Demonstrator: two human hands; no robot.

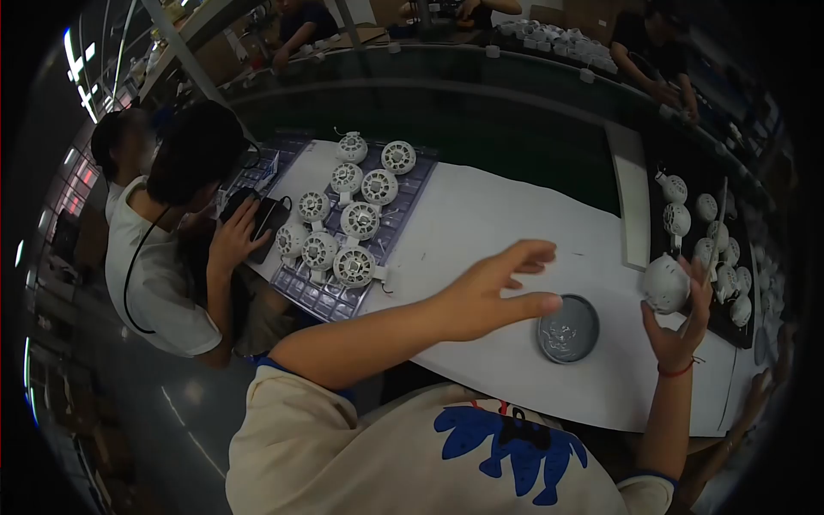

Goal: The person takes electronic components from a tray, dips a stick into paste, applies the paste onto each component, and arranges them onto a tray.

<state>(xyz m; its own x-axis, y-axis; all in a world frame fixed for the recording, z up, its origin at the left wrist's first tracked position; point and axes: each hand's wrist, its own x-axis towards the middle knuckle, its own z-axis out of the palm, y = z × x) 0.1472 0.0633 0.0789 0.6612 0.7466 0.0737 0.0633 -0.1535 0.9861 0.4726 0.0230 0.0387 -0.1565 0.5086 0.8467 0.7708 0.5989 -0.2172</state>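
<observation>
My right hand (684,330) holds a white round housing (665,284) upright at the right side of the table, its smooth, domed side facing me. Fingers wrap its right side and the thumb is below. A thin light rod (718,221) rises beside those fingers; I cannot tell whether it is held. My left hand (502,292) hovers over the white table surface with thumb and fingers apart, holding nothing. Just right of its thumb sits a round grey dish (568,330) with something small and shiny inside, too fine to make out.
White vented round units stand on a purple gridded tray (396,193) at left. More lie on a dark tray (738,330) at right. A pale strip (631,197) runs beside it. Beyond is a green conveyor (515,129). A co-worker (167,257) sits left; others work across.
</observation>
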